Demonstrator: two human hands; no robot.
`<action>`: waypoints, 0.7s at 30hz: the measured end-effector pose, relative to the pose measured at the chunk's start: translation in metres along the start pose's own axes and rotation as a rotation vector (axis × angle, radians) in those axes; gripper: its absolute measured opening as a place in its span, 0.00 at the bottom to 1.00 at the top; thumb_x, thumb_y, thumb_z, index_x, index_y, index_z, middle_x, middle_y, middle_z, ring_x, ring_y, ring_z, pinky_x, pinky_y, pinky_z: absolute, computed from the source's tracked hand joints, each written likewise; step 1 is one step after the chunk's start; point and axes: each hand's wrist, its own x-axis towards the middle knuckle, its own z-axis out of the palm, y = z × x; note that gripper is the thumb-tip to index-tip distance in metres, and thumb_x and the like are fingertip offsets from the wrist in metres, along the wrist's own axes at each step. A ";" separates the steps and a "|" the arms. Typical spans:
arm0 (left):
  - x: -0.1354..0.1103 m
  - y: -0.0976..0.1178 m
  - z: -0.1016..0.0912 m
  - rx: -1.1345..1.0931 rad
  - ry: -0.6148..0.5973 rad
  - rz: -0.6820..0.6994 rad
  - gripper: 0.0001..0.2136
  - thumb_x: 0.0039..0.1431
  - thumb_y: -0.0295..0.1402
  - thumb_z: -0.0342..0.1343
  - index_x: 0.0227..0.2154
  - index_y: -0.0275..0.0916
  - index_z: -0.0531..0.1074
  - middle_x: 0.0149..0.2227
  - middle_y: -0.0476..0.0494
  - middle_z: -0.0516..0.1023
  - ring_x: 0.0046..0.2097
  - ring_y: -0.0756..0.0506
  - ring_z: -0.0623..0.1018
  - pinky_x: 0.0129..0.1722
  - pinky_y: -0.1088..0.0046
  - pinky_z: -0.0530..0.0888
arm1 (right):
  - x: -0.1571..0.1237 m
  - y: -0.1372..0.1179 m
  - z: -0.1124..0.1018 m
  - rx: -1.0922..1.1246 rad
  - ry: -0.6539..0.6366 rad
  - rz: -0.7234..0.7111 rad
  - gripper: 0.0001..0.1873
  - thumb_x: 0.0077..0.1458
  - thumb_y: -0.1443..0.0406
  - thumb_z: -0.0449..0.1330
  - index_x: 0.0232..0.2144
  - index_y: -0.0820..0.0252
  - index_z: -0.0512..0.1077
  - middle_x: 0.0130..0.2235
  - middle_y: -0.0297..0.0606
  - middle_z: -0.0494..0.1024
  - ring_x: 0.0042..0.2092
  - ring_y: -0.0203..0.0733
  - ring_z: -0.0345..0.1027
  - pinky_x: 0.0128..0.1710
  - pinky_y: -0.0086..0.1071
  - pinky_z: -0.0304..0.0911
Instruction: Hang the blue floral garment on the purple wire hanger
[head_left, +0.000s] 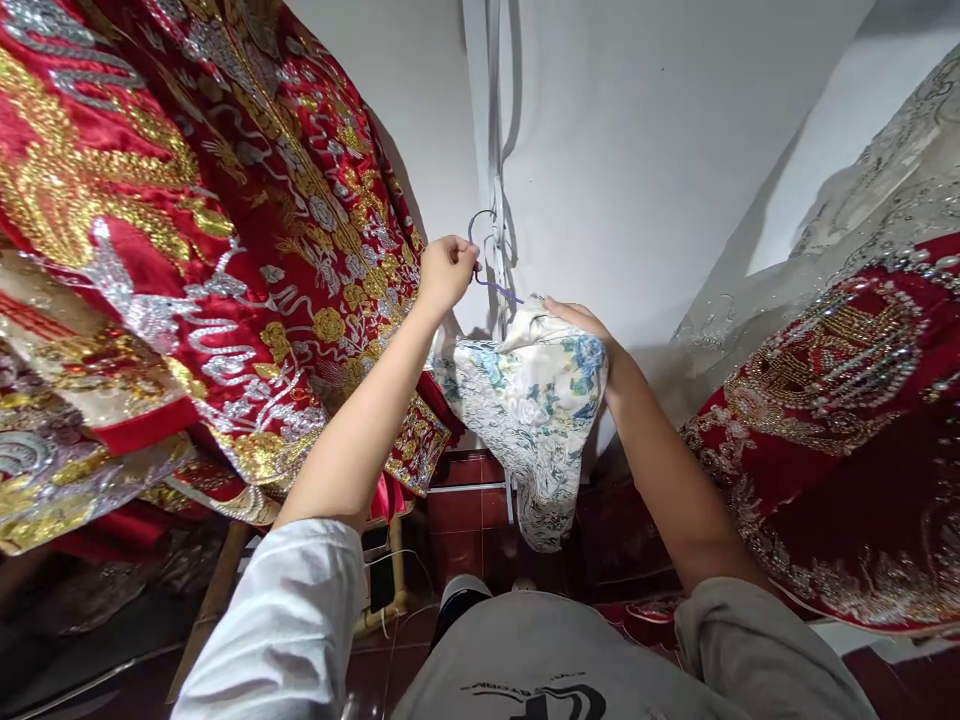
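A floral dress [544, 400], white with blue and green flowers and gathered fabric, hangs in front of me at a slant. Its dark purple hanger [496, 289] shows above the neckline, with the hook [472, 222] turned up beside a white pole [496, 150]. Whether the hook touches the pole, I cannot tell. My left hand [448, 268] pinches the hanger just below its hook. At the dress's upper right, my right hand [581, 318] grips the fabric at the shoulder, its fingers partly behind the cloth. The hanger's right arm is hidden inside the dress.
Red garments with gold and silver embroidery [322, 220] hang close on the left. A beaded dark red garment [840, 430] and a sheer pale one [885, 180] are on the right. Behind is a white wall [637, 130]; below lies a red tiled floor [457, 510]. A phone [382, 582] lies low left.
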 end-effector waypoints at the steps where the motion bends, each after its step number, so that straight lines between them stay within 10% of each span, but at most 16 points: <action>1: 0.001 0.003 -0.003 0.042 0.006 0.013 0.07 0.62 0.30 0.54 0.28 0.38 0.71 0.26 0.44 0.76 0.32 0.46 0.74 0.38 0.69 0.72 | -0.001 -0.004 0.004 -0.019 -0.010 0.002 0.24 0.50 0.44 0.68 0.34 0.58 0.78 0.31 0.38 0.81 0.36 0.46 0.77 0.40 0.36 0.72; 12: 0.001 0.003 -0.026 0.311 0.039 0.003 0.07 0.58 0.30 0.55 0.24 0.39 0.68 0.25 0.42 0.74 0.41 0.39 0.78 0.50 0.60 0.72 | 0.004 0.006 0.002 -0.165 -0.156 -0.052 0.24 0.56 0.43 0.63 0.36 0.56 0.80 0.38 0.41 0.83 0.43 0.47 0.76 0.49 0.40 0.69; 21: -0.087 0.063 -0.057 0.038 -0.578 0.081 0.14 0.64 0.45 0.56 0.28 0.42 0.73 0.29 0.44 0.78 0.34 0.44 0.79 0.36 0.64 0.77 | 0.001 0.048 0.015 -0.516 -0.170 -0.389 0.23 0.64 0.52 0.57 0.58 0.48 0.72 0.62 0.40 0.71 0.65 0.51 0.60 0.64 0.49 0.57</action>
